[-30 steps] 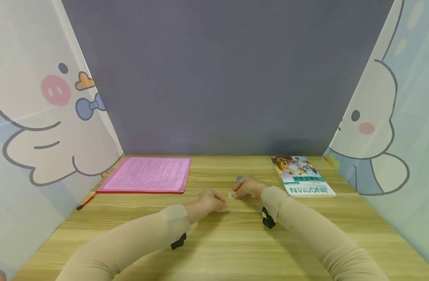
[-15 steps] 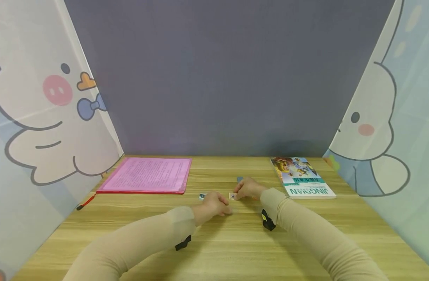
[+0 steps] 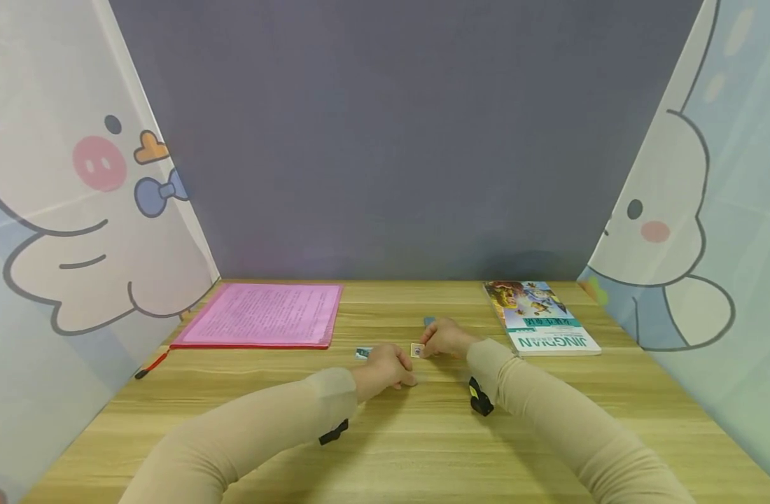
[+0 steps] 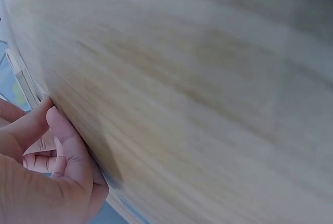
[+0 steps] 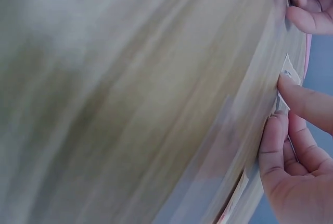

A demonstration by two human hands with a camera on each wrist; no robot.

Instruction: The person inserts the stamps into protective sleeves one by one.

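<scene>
A small square card like a stamp (image 3: 417,349), cream-edged with a dark printed picture, lies on the table at my right hand (image 3: 444,338). The right index fingertip rests on this card and the thumb is at its edge, pinching it close to the wood. A strip of clear plastic film (image 5: 218,146) lies flat in front of those fingers. Nearer me and to the left, my left hand (image 3: 387,367) has thumb and index fingertip together, low at the film's far end. Its other fingers are curled in. The film is barely visible in the head view.
A blue-green card (image 3: 362,353) lies behind the left hand, a blue piece (image 3: 430,321) beyond the right. An orange-printed card (image 3: 454,355) is partly hidden by the right hand. A pink document pouch (image 3: 259,315) lies left, a picture book (image 3: 541,317) right.
My left hand has shifted a little right and nearer me, uncovering the blue-green card behind it. The right hand has hardly moved from the small square card.
</scene>
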